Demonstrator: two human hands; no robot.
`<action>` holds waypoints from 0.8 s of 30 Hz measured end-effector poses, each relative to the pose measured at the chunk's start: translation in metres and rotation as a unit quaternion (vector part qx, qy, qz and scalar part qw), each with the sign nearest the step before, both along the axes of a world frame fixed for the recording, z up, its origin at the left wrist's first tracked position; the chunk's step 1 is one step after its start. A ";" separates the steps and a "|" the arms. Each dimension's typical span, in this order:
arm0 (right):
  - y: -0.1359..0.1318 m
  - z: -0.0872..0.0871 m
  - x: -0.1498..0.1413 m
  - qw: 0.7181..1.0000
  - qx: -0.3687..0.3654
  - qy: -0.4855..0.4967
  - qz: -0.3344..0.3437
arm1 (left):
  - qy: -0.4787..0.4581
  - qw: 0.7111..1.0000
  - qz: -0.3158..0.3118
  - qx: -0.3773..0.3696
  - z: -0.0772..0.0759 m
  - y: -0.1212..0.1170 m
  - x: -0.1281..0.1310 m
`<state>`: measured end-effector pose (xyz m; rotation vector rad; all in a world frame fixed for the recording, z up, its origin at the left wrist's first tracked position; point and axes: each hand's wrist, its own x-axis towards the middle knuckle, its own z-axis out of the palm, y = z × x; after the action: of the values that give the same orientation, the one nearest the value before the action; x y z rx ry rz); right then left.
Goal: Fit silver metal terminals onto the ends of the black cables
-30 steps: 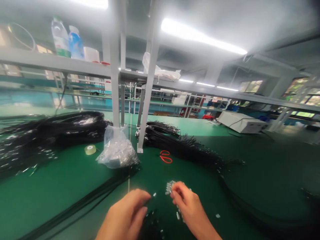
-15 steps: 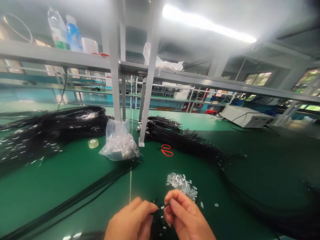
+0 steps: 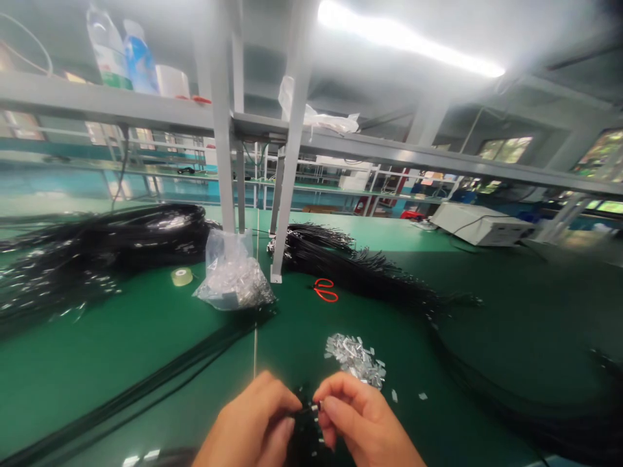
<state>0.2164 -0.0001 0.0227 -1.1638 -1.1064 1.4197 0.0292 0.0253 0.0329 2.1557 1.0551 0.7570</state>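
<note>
Low in the view, my left hand (image 3: 253,418) is closed, thumb and fingers pinching a thin black cable (image 3: 304,410). Its end has a small silvery-white piece (image 3: 314,408) around it, and the fingertips of my right hand (image 3: 363,415) pinch the tip just beside that piece. The hands are close together over the green table, and part of the cable is hidden by my fingers. Just beyond my right hand lies a pile of small clear plastic pieces (image 3: 357,357), with a few loose ones to its right.
A clear plastic bag (image 3: 236,275) of small pieces stands by the shelf post (image 3: 286,168). Black cable bundles (image 3: 160,237) lie left and right. A tape roll (image 3: 182,277), red-handled scissors (image 3: 325,290) and a white box-shaped device (image 3: 479,224) are on the table.
My hands have drawn slightly closer together. The silvery-white piece now sits right at my right fingertips, and less black shows on that side. The view has shifted a little.
</note>
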 end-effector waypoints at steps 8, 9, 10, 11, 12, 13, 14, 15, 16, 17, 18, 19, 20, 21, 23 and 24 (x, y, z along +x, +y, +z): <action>0.002 0.006 -0.009 1.000 -0.014 -0.007 -0.027 | -0.063 0.989 -0.020 -0.135 0.000 0.007 -0.008; 0.001 0.006 -0.010 0.998 0.006 -0.048 -0.041 | -0.051 0.995 -0.007 -0.088 -0.003 0.007 -0.007; 0.001 0.005 -0.012 0.997 0.016 -0.065 -0.048 | -0.043 0.998 0.000 -0.042 -0.005 0.007 -0.006; 0.001 0.004 -0.013 0.997 0.015 -0.058 -0.044 | -0.041 0.999 -0.001 -0.010 -0.008 0.007 -0.004; 0.001 0.002 -0.015 0.999 0.004 -0.036 -0.026 | -0.045 0.999 -0.006 -0.003 -0.010 0.007 -0.003; 0.002 -0.001 -0.017 1.000 -0.010 -0.014 -0.009 | -0.053 0.998 -0.011 -0.015 -0.012 0.007 -0.002; 0.003 -0.003 -0.019 1.000 -0.019 0.000 -0.003 | -0.063 0.997 -0.014 -0.041 -0.013 0.007 -0.001; 0.003 -0.005 -0.021 1.000 -0.025 0.008 -0.004 | -0.073 0.994 -0.011 -0.074 -0.014 0.008 -0.001; 0.004 -0.006 -0.023 0.999 -0.028 0.018 -0.008 | -0.085 0.990 -0.005 -0.109 -0.013 0.008 -0.001; 0.005 -0.006 -0.024 0.999 -0.029 0.036 -0.017 | -0.096 0.986 0.001 -0.140 -0.012 0.008 -0.001; 0.005 -0.005 -0.025 0.998 -0.027 0.053 -0.028 | -0.105 0.981 0.006 -0.161 -0.010 0.009 -0.001; 0.005 -0.003 -0.025 0.998 -0.023 0.056 -0.033 | -0.109 0.979 0.009 -0.174 -0.007 0.009 -0.001; 0.004 -0.001 -0.025 0.998 -0.017 0.041 -0.036 | -0.107 0.977 0.007 -0.183 -0.004 0.010 0.000; 0.003 0.001 -0.024 0.999 -0.005 0.007 -0.043 | -0.099 0.978 0.002 -0.185 -0.001 0.011 0.001; 0.000 0.003 -0.023 0.993 0.025 -0.089 -0.067 | -0.064 0.983 -0.013 -0.173 0.005 0.013 0.002; -0.002 0.003 -0.022 0.987 0.039 -0.131 -0.079 | -0.037 0.987 -0.019 -0.157 0.008 0.013 0.003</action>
<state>0.1939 -0.0017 0.0253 -1.3781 -1.2104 1.1149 0.0317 0.0380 0.0405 1.8606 1.0171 0.6017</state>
